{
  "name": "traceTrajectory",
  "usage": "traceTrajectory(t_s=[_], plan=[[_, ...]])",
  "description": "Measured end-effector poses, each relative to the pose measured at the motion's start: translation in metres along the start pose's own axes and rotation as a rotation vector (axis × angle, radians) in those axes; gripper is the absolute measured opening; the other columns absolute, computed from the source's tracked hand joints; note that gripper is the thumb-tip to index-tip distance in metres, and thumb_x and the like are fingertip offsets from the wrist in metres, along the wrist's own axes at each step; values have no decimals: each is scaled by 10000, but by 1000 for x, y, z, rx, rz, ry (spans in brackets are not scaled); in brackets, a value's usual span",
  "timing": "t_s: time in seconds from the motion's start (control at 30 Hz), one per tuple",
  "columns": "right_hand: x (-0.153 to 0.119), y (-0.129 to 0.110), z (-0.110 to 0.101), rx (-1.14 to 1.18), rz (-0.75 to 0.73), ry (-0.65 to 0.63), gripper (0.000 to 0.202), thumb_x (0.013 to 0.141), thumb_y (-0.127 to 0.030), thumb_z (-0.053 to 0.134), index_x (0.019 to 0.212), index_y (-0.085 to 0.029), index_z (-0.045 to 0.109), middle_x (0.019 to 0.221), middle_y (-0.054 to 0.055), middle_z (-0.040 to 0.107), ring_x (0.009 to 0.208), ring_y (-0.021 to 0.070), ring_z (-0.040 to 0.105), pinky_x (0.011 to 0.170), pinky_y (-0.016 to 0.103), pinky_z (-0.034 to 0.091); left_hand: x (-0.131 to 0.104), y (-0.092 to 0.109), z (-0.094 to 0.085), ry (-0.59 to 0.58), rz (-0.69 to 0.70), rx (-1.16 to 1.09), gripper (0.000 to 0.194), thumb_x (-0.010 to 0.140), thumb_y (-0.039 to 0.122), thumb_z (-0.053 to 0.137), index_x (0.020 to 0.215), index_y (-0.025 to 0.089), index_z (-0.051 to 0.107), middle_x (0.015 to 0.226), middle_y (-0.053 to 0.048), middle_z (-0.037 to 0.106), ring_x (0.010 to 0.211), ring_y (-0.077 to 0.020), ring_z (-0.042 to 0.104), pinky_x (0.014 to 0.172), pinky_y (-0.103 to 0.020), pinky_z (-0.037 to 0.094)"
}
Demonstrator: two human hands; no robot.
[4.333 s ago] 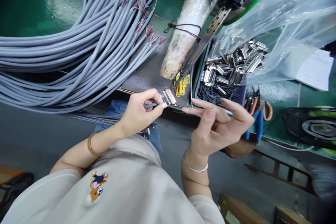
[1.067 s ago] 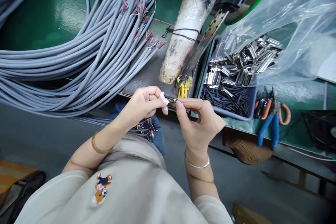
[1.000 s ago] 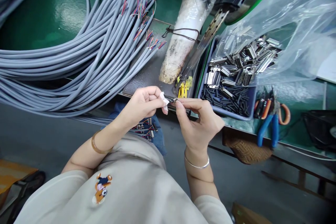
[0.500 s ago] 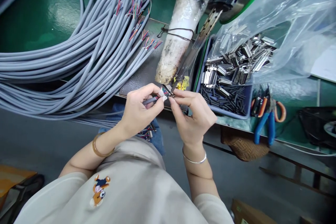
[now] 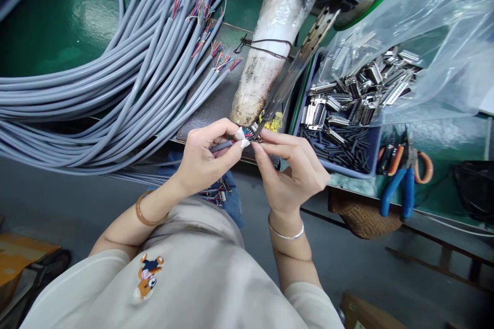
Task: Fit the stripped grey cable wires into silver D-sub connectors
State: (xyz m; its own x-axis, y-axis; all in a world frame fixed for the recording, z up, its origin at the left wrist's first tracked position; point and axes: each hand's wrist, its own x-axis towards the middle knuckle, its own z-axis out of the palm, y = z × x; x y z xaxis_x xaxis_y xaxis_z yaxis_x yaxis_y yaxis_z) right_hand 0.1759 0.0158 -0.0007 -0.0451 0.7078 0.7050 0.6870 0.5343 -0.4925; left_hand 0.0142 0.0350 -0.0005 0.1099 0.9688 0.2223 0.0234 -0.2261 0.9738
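Observation:
My left hand (image 5: pixel 210 154) pinches the end of a grey cable (image 5: pixel 221 147), its thin coloured wires spread at the fingertips. A small metal multi-pin connector (image 5: pixel 252 127) sits against these wires, partly covered by fingers. My right hand (image 5: pixel 289 164) is closed, thumb and forefinger pinched beside the connector; what they hold is too small to make out. A soldering iron (image 5: pixel 283 82) slants down from above, its dark tip reaching the wires between my hands. Beside it lies a stained, plastic-wrapped white tube (image 5: pixel 258 67), tied with dark wire.
Many grey cables (image 5: pixel 116 97) with stripped ends cover the left of the green bench. A blue bin (image 5: pixel 370 164) holds metal connectors (image 5: pixel 363 92) and short black sleeves (image 5: pixel 343 149). Cutters with blue handles (image 5: pixel 397 190) lie right. Wired connectors (image 5: pixel 219 193) rest on my lap.
The view has shifted slightly, so the bench items appear farther right. Both hands stay pinched at the cable end, and the iron tip now appears lower between them, over the wires.

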Motion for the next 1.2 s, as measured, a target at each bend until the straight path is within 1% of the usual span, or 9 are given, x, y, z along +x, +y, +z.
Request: traceTrajectory(t_s=[0.13,0.27,0.37,0.5,0.63,0.77,0.93,1.1,1.2], plan=[[-1,0,0,0,7,-1,196,840,-87,806,932,-225,701,1035,11,820,902,165,787,807,309,655,2,1,-1,-23,-116,-121,121,862,212,724,786,170,641,668,27,581,549,-56,464,512,-179,376],[-3,2,0,-18,-18,-8,192,844,-97,807,934,-225,696,1038,19,822,892,166,790,782,300,657,4,0,-2,-51,-199,-274,177,816,230,796,781,163,635,729,18,615,590,-53,506,550,-166,413],[-5,4,0,-30,-41,-31,197,846,-90,803,942,-223,693,1044,27,822,890,166,793,781,291,659,4,-1,-2,-64,-243,-305,178,806,218,803,773,158,638,737,16,625,600,-52,518,556,-161,417],[-7,5,-1,-38,-64,-38,190,852,-94,798,949,-219,692,1049,27,822,890,160,793,795,283,662,2,0,-2,-59,-224,-222,118,820,171,755,766,156,651,727,16,631,598,-51,516,579,-170,426],[-6,5,0,-29,-56,-30,191,841,-95,808,932,-216,691,1056,27,821,898,160,792,804,277,658,1,2,-2,-45,-209,-129,105,819,180,735,751,164,656,704,10,632,588,-67,520,560,-186,432],[-3,4,2,-26,-33,-11,184,846,-115,810,943,-230,703,1042,13,820,888,161,788,794,287,656,1,4,-1,-29,-195,-103,112,815,179,734,749,174,643,666,20,600,570,-69,515,530,-186,414],[-2,2,3,-22,-37,28,209,841,-120,814,971,-254,718,1037,-7,818,878,169,787,791,307,662,1,6,0,-26,-171,-86,114,828,189,733,760,175,642,690,11,608,562,-71,504,506,-195,399],[-5,5,3,-55,-100,45,232,840,-115,809,1001,-249,709,1070,10,821,885,174,797,791,294,669,1,7,-1,-51,-174,-81,110,835,182,712,753,176,639,674,12,589,548,-70,471,496,-203,378],[-7,9,2,-85,-169,28,239,824,-103,823,993,-224,707,1059,30,826,873,169,804,786,262,667,2,8,-2,-78,-197,-90,112,814,148,701,735,171,627,661,21,574,545,-64,448,497,-200,361]])
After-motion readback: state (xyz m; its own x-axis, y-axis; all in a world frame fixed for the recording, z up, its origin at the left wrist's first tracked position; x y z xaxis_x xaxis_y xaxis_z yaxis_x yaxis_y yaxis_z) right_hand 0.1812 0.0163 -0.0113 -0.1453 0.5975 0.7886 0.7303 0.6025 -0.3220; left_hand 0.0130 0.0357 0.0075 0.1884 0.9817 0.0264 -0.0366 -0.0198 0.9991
